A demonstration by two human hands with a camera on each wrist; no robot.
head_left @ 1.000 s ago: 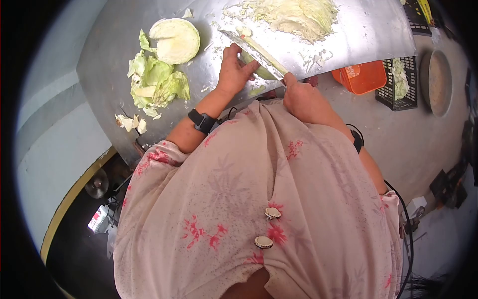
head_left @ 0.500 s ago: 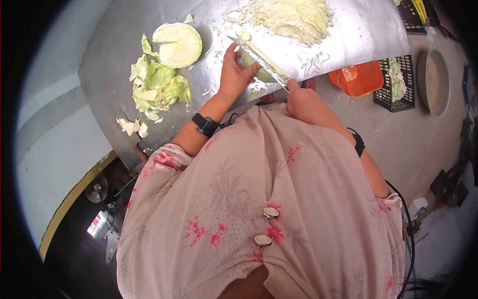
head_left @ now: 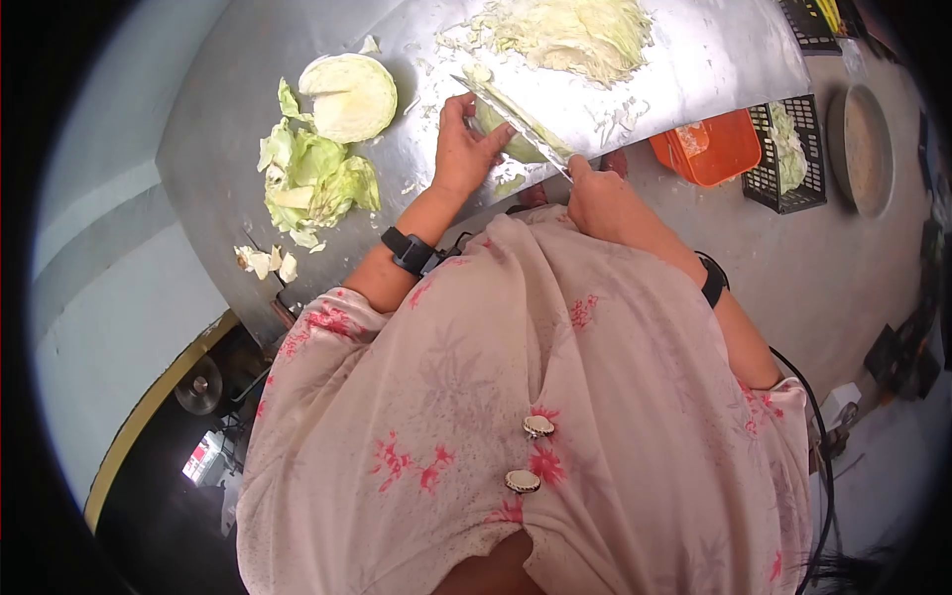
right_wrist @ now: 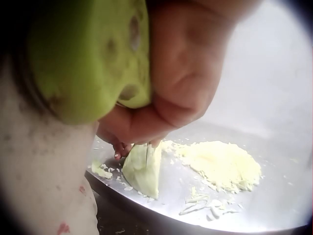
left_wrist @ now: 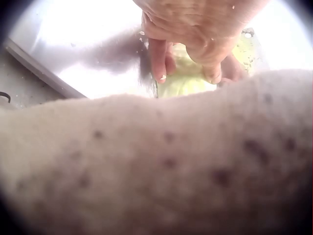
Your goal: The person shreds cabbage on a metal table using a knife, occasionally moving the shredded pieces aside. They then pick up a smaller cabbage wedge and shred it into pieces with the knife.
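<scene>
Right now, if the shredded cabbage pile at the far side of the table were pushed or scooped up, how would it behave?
The shredded cabbage pile looks like thin loose strands, so it would probably feel light and floppy and spill apart when lifted. Stray shreds already lie on the smooth metal table, so a push would likely slide it while scattering more.

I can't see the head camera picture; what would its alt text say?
Seen from above, a person's left hand steadies a cabbage wedge on a steel table while the right hand grips a knife slicing it. Shredded cabbage lies beyond, a half cabbage and loose leaves to the left.
</scene>
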